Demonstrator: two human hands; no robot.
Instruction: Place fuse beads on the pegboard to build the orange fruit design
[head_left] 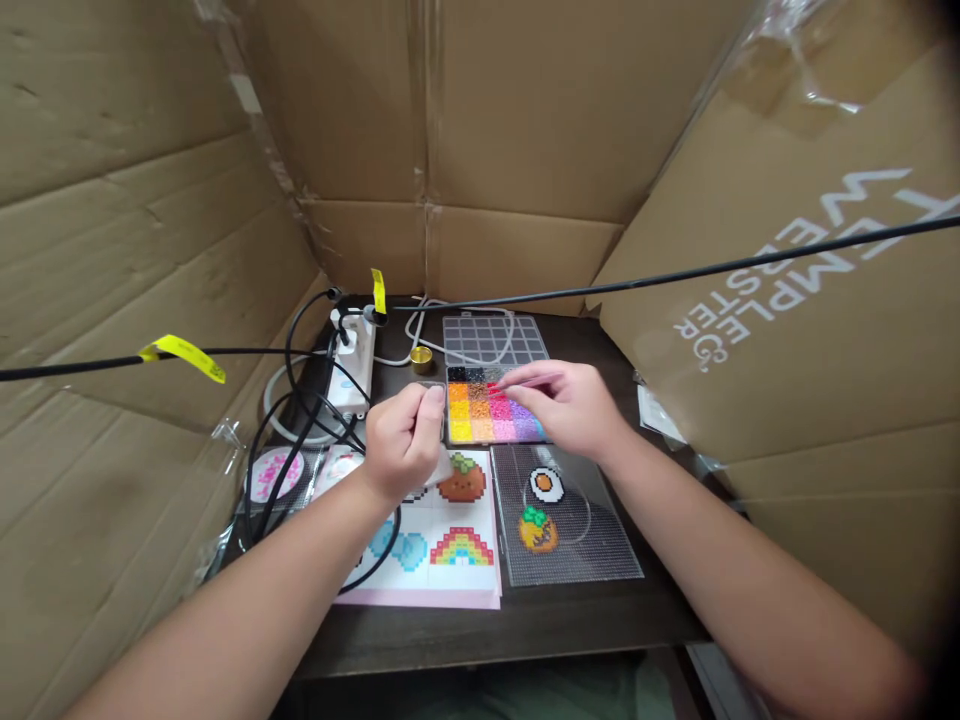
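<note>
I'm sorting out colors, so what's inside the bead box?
The bead box shows black, gray, orange, brown, red, yellow, pink and purple beads. The right hand covers part of the box's right side, so I can't tell what lies there.

White "TEMPLE" (806,285) and "WEBSTER" (784,240) on right cardboard panel (810,390), yellow cable tags (187,357) too small to read

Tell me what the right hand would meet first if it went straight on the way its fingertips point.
Most likely the brown beads in the open box, met first by the tips of the pink tweezers in the right hand. Depth is unclear.
</note>
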